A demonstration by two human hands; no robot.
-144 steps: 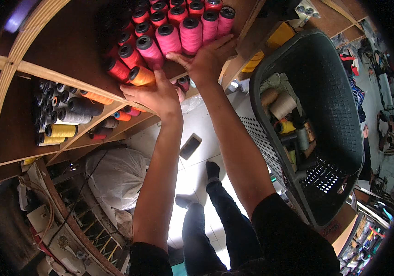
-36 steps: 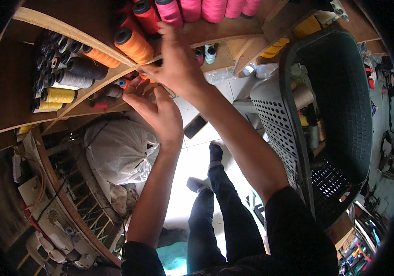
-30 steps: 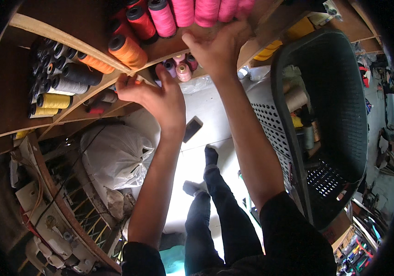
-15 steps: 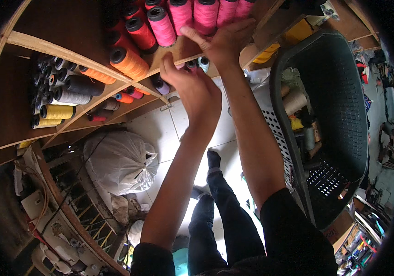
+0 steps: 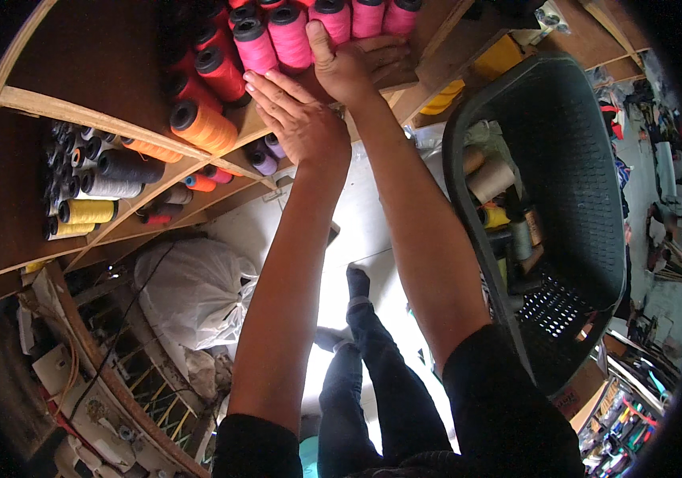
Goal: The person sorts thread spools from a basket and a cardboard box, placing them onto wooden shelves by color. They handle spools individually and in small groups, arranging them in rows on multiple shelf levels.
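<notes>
A row of pink thread spools [image 5: 290,41] with black ends stands on a wooden shelf [image 5: 249,131], with red thread spools [image 5: 220,73] to their left. My left hand [image 5: 303,123] has its fingers stretched out, the tips at the bottom of the leftmost pink spool. Beside it, my right hand [image 5: 350,73] lies spread along the lower ends of the pink spools, thumb pointing up and fingers reaching right. Neither hand is wrapped round a spool. A large orange thread spool [image 5: 205,127] lies left of my left hand.
Lower compartments hold yellow spools [image 5: 88,211], grey, black and purple ones. On the right stands a dark plastic basket [image 5: 588,199] with several cones and spools. A tied white plastic bag [image 5: 190,291] sits on the floor at left, near a machine [image 5: 98,406].
My left hand has risen from below the shelf edge to the pink spools, its fingers straightening. The right hand has shifted slightly left, its thumb now upright. The whole view has shifted slightly.
</notes>
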